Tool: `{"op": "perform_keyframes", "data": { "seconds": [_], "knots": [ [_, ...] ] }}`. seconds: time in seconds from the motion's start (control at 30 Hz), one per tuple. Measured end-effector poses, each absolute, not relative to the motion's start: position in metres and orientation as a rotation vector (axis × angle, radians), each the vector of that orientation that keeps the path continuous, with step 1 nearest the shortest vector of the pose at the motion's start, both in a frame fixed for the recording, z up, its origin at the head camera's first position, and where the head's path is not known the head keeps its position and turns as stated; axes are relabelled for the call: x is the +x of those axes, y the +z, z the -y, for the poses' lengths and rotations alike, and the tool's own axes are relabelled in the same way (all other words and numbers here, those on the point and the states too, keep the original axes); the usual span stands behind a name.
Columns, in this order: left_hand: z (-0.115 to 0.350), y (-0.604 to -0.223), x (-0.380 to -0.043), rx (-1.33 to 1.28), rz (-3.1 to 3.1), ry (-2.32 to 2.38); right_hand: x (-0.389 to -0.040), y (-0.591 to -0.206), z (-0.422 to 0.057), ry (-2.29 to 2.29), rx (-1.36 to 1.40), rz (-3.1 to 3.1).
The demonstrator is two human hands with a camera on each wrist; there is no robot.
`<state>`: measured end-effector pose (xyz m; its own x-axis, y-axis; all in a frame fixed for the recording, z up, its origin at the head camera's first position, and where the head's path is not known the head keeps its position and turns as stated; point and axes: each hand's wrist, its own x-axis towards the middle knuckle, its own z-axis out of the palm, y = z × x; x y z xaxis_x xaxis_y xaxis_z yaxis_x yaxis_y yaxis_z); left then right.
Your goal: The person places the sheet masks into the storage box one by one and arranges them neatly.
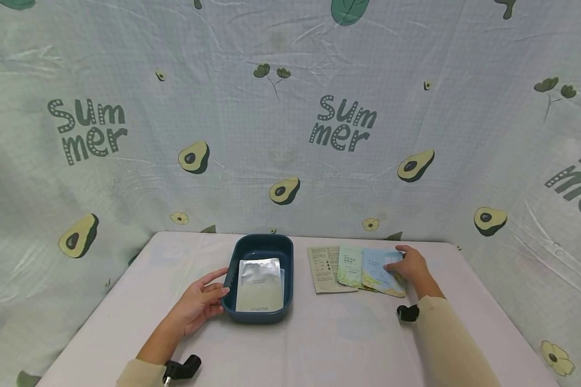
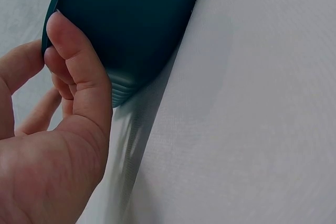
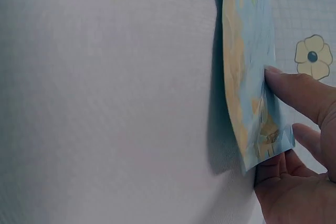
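Backdrop (image 1: 252,134), pale cloth, printed with "summer" lettering, avocados, leaves and flowers; hangs behind the counter and along its sides. Counter (image 1: 339,344), pale pinkish white, carries all items listed. Right sleeve (image 1: 452,338) and left sleeve (image 1: 140,373), beige, one pair, on a person's forearms. Tray (image 1: 290,269), dark blue, deep, rounded corners; stands upright near the middle of the counter's far half. Left hand (image 1: 200,306), at the tray's left side, grasping it lightly: thumb at the rim, bent fingers against the outer wall. Pouch (image 1: 260,285), silver-grey with a shiny upper band; lies flat inside the tray. Right hand (image 1: 411,269), at the far right of the packets, pinching the blue one at its right edge, thumb on the face, other fingers beneath. Blue packet (image 1: 380,266), light blue with yellowish patches; rightmost of an overlapping row on the counter, right of the tray and apart from it. Beige packet (image 1: 324,271), covered in small print; leftmost of the row. Green packet (image 1: 349,263), pale green; between those two, partly over the beige, partly under the blue. Wrist devices, two, black: one at the left wrist (image 1: 184,368), one at the right.
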<state>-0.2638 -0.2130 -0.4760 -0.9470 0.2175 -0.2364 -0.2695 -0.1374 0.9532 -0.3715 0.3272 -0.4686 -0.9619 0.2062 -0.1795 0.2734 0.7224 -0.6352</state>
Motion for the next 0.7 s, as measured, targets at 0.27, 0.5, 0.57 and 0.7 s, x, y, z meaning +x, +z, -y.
{"op": "perform_keyframes", "data": {
  "seconds": [0.27, 0.5, 0.57, 0.7],
  "knots": [
    [0.2127, -0.4756, -0.2633, -0.054, -1.804, 2.158, -0.3698, -0.4693, -0.3295, -1.077, 0.382, -2.830],
    [0.2123, -0.4739, -0.2624, -0.060, -1.795, 2.159, -0.3664, -0.4687, -0.3325, -1.122, 0.380, -2.818],
    [0.2125, -0.4739, -0.2624, -0.061, -1.795, 2.159, -0.3656, -0.4695, -0.3338, -1.146, 0.390, -2.813],
    [0.2128, -0.4738, -0.2625, -0.064, -1.795, 2.158, -0.3639, -0.4706, -0.3361, -1.174, 0.396, -2.811]
  ]
}}
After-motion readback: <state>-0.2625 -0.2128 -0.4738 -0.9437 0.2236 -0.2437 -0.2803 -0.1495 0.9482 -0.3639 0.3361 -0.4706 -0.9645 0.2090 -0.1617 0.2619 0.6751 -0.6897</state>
